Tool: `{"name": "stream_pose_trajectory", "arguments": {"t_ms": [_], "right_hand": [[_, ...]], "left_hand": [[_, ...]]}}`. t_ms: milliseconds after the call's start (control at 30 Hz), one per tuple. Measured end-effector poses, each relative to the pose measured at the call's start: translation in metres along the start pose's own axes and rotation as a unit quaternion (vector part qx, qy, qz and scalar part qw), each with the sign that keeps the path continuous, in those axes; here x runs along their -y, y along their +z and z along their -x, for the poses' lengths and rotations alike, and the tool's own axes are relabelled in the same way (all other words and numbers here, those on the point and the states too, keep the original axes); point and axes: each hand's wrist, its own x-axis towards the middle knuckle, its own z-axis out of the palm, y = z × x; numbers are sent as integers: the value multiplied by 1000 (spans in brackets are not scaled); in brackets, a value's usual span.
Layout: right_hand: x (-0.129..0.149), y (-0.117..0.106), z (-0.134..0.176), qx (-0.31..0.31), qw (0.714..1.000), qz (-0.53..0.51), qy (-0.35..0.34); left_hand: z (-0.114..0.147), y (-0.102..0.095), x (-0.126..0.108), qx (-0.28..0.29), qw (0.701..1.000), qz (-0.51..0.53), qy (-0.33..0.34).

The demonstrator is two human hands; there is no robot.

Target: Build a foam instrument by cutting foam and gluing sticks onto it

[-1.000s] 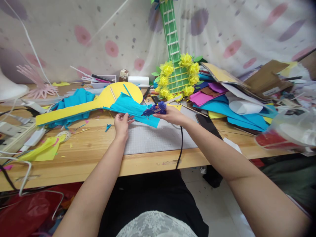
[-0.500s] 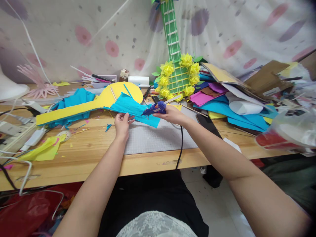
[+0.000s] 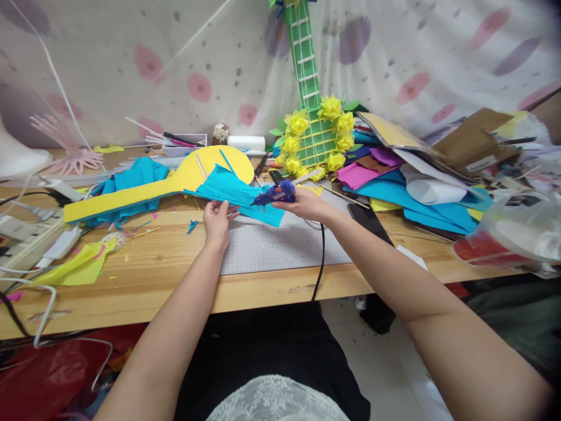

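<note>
My right hand (image 3: 307, 203) is closed around a dark blue glue gun (image 3: 280, 192), whose nozzle points left, low over a sheet of blue crepe paper (image 3: 228, 190). A white glue stick juts from the gun's back. My left hand (image 3: 218, 219) pinches the paper's near edge between thumb and fingers. The paper partly covers a yellow guitar-shaped board (image 3: 193, 164), its neck stretching left and its side edge blue. On the board's round body lie a thin blue strip (image 3: 228, 162) and a pale stick (image 3: 201, 166).
Beneath the paper is a grey cutting mat (image 3: 280, 251). A green paper guitar with yellow flowers (image 3: 313, 126) leans on the curtain. Coloured sheets (image 3: 421, 199) and a red-bottomed container (image 3: 495, 248) lie right; a power strip (image 3: 26, 234) sits left. The gun's black cord (image 3: 322, 257) hangs over the edge.
</note>
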Motion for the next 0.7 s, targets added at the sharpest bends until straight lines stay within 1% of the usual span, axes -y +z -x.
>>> {"name": "stream_pose_trajectory", "arguments": {"t_ms": [167,400,700], "right_hand": [[2,1,-1,-6,1000,-12,-9],[3,1,-2,2,1000,-9,-3],[3,2,-5,8,1000,-18,-17]], "left_hand": [[0,0,1,5,1000,-6,2],[-1,0,2,3,1000,-6,0],[1,1,1,7,1000,-4,-3]]}}
